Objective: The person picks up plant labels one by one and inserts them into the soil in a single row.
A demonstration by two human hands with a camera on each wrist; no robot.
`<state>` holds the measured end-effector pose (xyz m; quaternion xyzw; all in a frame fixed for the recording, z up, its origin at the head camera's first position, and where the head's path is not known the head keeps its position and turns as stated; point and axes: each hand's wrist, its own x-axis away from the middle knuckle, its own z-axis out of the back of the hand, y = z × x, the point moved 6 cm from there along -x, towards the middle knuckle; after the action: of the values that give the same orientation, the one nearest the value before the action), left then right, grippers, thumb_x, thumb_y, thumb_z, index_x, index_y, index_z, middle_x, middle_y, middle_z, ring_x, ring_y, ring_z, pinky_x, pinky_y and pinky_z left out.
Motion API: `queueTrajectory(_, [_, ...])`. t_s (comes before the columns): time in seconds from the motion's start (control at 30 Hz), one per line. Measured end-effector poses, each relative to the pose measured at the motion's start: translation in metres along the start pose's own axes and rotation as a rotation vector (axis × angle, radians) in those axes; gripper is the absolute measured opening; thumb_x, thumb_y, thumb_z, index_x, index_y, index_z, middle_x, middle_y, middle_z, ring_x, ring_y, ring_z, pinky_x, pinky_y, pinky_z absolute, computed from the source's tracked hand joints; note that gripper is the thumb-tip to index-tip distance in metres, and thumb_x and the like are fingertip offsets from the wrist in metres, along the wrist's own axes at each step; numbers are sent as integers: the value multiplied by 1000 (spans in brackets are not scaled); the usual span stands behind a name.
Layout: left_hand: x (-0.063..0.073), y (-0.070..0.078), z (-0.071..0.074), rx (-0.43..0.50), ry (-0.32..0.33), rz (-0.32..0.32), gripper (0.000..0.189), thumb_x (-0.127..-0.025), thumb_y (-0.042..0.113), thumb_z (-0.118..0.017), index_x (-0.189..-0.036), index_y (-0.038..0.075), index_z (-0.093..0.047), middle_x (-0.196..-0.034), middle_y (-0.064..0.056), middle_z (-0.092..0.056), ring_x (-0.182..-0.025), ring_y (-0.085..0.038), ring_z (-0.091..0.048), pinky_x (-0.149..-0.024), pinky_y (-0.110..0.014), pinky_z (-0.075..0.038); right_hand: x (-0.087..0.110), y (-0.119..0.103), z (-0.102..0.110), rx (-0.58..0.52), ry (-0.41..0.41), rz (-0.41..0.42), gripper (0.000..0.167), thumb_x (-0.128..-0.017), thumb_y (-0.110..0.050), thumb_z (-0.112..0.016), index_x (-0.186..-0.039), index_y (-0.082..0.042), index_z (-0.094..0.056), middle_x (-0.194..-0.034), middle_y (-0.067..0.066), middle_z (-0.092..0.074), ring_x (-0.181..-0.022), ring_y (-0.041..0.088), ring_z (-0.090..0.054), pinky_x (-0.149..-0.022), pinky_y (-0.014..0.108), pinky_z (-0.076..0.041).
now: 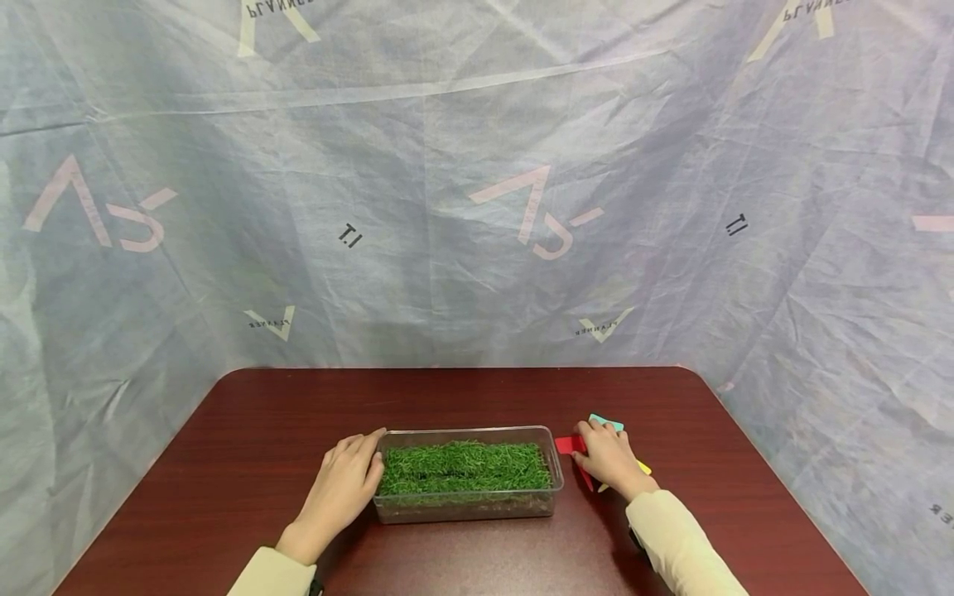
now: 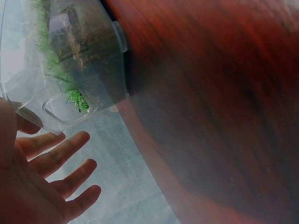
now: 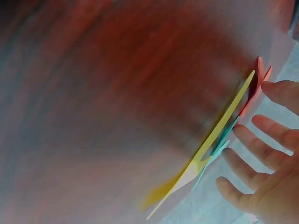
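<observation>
A clear plastic box [image 1: 465,507] filled with green grass [image 1: 465,465] over brown soil stands on the table. My left hand [image 1: 339,488] lies along the box's left end, fingertips and thumb right at the rim; in the left wrist view its fingers spread loosely below the box's corner. To the right of the box, my right hand [image 1: 609,457] reaches over several small flat plastic tools. They are a red tool [image 1: 568,445], a teal one [image 1: 605,421] and a long thin yellow one [image 3: 224,119]. In the right wrist view the thumb tip meets the red tool, and the other fingers are apart.
The dark red-brown wooden table [image 1: 469,563] has rounded far corners. Grey fabric sheets [image 1: 425,207] with printed letters hang behind it and along both sides.
</observation>
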<state>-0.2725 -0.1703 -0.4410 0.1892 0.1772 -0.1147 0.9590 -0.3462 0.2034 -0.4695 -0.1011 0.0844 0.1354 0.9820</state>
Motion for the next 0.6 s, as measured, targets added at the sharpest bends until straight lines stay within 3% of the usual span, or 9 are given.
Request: queueTrajectory(0.6, [0,-1,-1,1,-7,4,38,-93,19,-49,-131,13,-51,-121,-8,-60,-115,-31,-50,-93,-54,-37,-7,0,-3,-46,-57,-93,37,-74,-21,-73,-105,-7,-59,-98,18,-55,-93,35,-41,-74,51,-36])
